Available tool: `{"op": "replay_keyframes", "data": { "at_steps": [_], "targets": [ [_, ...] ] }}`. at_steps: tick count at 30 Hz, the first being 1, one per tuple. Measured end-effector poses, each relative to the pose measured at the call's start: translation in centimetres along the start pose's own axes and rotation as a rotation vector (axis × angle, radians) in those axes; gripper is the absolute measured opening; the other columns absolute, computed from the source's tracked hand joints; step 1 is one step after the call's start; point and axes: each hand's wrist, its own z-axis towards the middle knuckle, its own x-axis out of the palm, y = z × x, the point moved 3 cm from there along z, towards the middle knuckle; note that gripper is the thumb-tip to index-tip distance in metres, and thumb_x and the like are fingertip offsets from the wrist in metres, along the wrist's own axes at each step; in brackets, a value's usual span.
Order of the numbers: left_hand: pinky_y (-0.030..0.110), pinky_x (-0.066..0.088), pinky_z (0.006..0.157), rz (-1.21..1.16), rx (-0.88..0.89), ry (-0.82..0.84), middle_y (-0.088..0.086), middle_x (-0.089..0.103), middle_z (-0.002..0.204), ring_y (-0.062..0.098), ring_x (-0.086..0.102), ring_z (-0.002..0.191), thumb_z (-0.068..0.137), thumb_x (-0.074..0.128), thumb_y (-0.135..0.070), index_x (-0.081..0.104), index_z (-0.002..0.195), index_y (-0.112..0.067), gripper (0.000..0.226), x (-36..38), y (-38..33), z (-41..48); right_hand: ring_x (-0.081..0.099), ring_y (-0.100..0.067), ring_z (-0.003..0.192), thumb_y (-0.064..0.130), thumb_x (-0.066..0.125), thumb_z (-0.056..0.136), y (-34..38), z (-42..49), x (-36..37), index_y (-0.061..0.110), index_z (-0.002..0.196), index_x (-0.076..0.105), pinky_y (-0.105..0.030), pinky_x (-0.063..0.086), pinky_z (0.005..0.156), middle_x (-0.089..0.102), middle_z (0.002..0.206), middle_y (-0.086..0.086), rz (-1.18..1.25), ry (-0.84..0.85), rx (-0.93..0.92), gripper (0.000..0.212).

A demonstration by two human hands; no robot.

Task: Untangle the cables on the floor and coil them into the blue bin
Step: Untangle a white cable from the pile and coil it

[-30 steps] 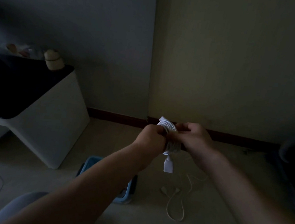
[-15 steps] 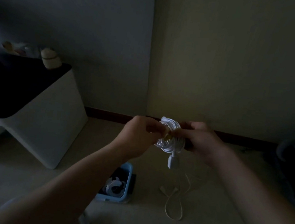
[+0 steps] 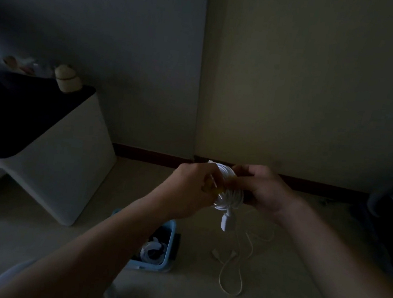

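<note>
Bin of blue plastic, small and rectangular, is seen nearest on the pale floor, with a flat white coil already laid inside. Near its right side a thin white cable is left loose. Further off, the round bundle of white cable is held in the air: the right hand is curled round it, and the left hand pinches its edge. A second ago both fists were pressed together; now they are parted a little, so this winding is judged nearly finished.

A dim home room: bare walls, skirting board, white side table.
</note>
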Motion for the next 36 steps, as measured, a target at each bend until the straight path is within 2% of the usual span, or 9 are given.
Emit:
{"op": "replay_keyframes", "data": {
  "at_steps": [4, 7, 10, 14, 17, 24, 27, 31, 36],
  "targets": [
    [0.007, 0.046, 0.064, 0.061, 0.060, 0.069, -0.011, 0.064, 0.091, -0.002, 0.058, 0.076, 0.089, 0.069, -0.019, 0.068, 0.110, -0.025, 0.022, 0.1, -0.2, -0.1, 0.066, -0.022, 0.079, 0.004, 0.081, 0.067, 0.1, -0.2, 0.2, -0.001, 0.116, 0.061, -0.030, 0.054, 0.065, 0.067, 0.093, -0.014, -0.014, 0.017, 0.001, 0.053],
    [0.014, 0.049, 0.069, 0.083, 0.096, 0.069, -0.008, 0.067, 0.092, 0.003, 0.062, 0.080, 0.084, 0.072, -0.021, 0.069, 0.107, -0.022, 0.023, -0.2, -0.2, 0.0, 0.067, -0.020, 0.079, 0.000, 0.078, 0.073, 0.2, -0.3, 0.3, -0.003, 0.117, 0.061, -0.029, 0.053, 0.061, 0.068, 0.094, -0.013, -0.034, 0.034, -0.002, 0.047],
    [0.012, 0.048, 0.075, 0.118, 0.118, 0.085, -0.009, 0.066, 0.094, 0.003, 0.062, 0.082, 0.083, 0.075, -0.016, 0.067, 0.107, -0.021, 0.026, -0.2, 0.0, 0.1, 0.067, -0.021, 0.081, 0.001, 0.075, 0.077, 0.2, -0.4, 0.3, -0.004, 0.118, 0.061, -0.031, 0.054, 0.065, 0.069, 0.094, -0.014, -0.043, 0.036, -0.007, 0.043],
    [0.019, 0.052, 0.073, 0.099, 0.184, -0.028, -0.008, 0.066, 0.091, 0.004, 0.062, 0.079, 0.087, 0.073, -0.015, 0.072, 0.102, -0.019, 0.015, -0.1, 0.2, 0.2, 0.066, -0.020, 0.082, 0.013, 0.081, 0.067, 0.1, -0.3, 0.6, 0.002, 0.109, 0.065, -0.031, 0.053, 0.070, 0.070, 0.091, -0.012, -0.083, 0.069, -0.008, 0.047],
    [0.023, 0.052, 0.072, 0.126, 0.304, -0.074, -0.010, 0.063, 0.089, 0.004, 0.062, 0.076, 0.085, 0.075, -0.018, 0.073, 0.096, -0.017, 0.011, -0.2, 0.2, 0.2, 0.065, -0.018, 0.080, 0.001, 0.080, 0.074, 0.0, 0.0, 0.6, 0.007, 0.100, 0.065, -0.030, 0.052, 0.071, 0.070, 0.084, -0.008, -0.140, 0.065, -0.029, 0.030],
    [0.029, 0.057, 0.071, 0.144, 0.415, -0.139, -0.007, 0.066, 0.104, 0.004, 0.064, 0.084, 0.084, 0.075, -0.020, 0.071, 0.097, -0.018, 0.013, 0.1, 0.4, 0.3, 0.066, -0.013, 0.077, -0.011, 0.075, 0.076, 0.4, -0.1, 0.6, 0.004, 0.104, 0.064, -0.028, 0.054, 0.071, 0.070, 0.075, 0.001, -0.276, 0.112, -0.085, 0.034],
    [0.028, 0.056, 0.071, 0.148, 0.407, -0.134, -0.010, 0.068, 0.102, 0.003, 0.064, 0.084, 0.085, 0.075, -0.021, 0.073, 0.101, -0.020, 0.016, 0.1, 0.5, 0.3, 0.066, -0.018, 0.083, -0.012, 0.074, 0.077, 0.7, -0.5, 0.5, 0.009, 0.103, 0.062, -0.034, 0.051, 0.075, 0.070, 0.079, -0.006, -0.321, 0.132, -0.096, 0.035],
    [0.019, 0.055, 0.072, 0.147, 0.428, -0.134, -0.012, 0.070, 0.101, 0.000, 0.064, 0.086, 0.084, 0.077, -0.018, 0.074, 0.101, -0.021, 0.018, 0.3, 0.5, 0.2, 0.064, -0.028, 0.089, -0.008, 0.075, 0.079, 0.7, -0.9, 0.6, 0.007, 0.110, 0.061, -0.043, 0.043, 0.080, 0.071, 0.098, -0.028, -0.365, 0.152, -0.098, 0.037],
    [0.026, 0.057, 0.070, 0.121, 0.438, -0.139, -0.011, 0.070, 0.100, 0.001, 0.065, 0.084, 0.088, 0.070, -0.024, 0.073, 0.105, -0.020, 0.018, 0.5, 0.2, 0.0, 0.065, -0.026, 0.089, -0.007, 0.073, 0.081, 1.0, -1.1, 0.3, 0.005, 0.113, 0.062, -0.043, 0.045, 0.081, 0.072, 0.099, -0.025, -0.373, 0.162, -0.118, 0.036]
  ]
}}
